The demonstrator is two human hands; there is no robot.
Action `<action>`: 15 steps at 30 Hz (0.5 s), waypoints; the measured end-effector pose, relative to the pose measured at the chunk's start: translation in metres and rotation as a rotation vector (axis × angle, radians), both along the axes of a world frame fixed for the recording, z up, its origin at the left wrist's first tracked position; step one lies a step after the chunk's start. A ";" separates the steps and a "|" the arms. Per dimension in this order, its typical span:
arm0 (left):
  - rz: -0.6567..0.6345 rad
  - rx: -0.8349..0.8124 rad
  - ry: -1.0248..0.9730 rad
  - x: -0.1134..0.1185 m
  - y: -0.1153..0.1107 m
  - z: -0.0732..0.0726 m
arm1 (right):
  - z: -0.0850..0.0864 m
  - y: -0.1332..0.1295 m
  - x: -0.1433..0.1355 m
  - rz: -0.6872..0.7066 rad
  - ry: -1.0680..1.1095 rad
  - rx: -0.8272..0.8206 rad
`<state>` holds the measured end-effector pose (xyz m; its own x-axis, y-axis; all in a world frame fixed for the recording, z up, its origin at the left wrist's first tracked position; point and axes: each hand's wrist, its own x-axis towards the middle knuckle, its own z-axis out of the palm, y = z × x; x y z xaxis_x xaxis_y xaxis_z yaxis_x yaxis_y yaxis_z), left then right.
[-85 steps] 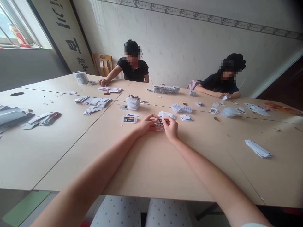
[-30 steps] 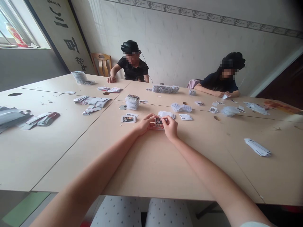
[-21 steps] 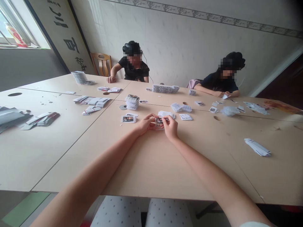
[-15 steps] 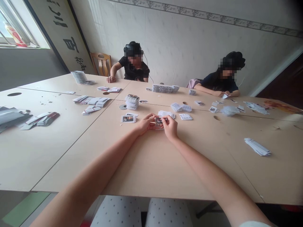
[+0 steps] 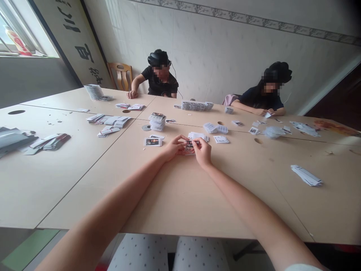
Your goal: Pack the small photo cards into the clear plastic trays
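Observation:
My left hand [image 5: 175, 148] grips the left side of a small clear plastic case [image 5: 189, 149], thumb and fingers around its edge. On the upper part of the case shows a dark printed card [image 5: 190, 143]. From the other side, my right hand [image 5: 203, 152] pinches that card at its upper right with thumb and forefinger. Its other fingers are curled in. How far the card sits inside the case is hidden by my fingers. Just beyond my hands lie white slips of paper [image 5: 199, 136]. Left of them rest more printed cards [image 5: 153, 142].
A stack of clear cases [image 5: 157, 122] stands ahead to the left, with white compartment trays [image 5: 216, 128] to the right. Folded paper bundles [image 5: 108, 120] and a strip pile [image 5: 307, 175] lie on the table [image 5: 180, 203]. Two people [image 5: 162, 81] sit opposite.
Both hands have stayed in nearly the same place. The dark card between my fingers looks slightly tilted compared with before.

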<state>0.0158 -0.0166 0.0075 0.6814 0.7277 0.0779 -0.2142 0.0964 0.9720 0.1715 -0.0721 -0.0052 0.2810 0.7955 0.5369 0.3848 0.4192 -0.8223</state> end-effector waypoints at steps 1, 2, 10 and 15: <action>0.000 0.000 0.001 0.000 0.000 0.000 | 0.000 0.000 0.000 0.000 -0.001 -0.001; 0.000 -0.001 0.002 0.000 0.000 0.000 | 0.000 0.000 0.000 0.000 -0.003 -0.002; 0.010 -0.002 0.001 0.000 -0.002 0.003 | 0.000 -0.001 0.000 -0.005 -0.006 -0.005; 0.021 -0.018 0.007 0.001 -0.004 0.005 | 0.001 -0.001 -0.001 -0.011 -0.011 -0.013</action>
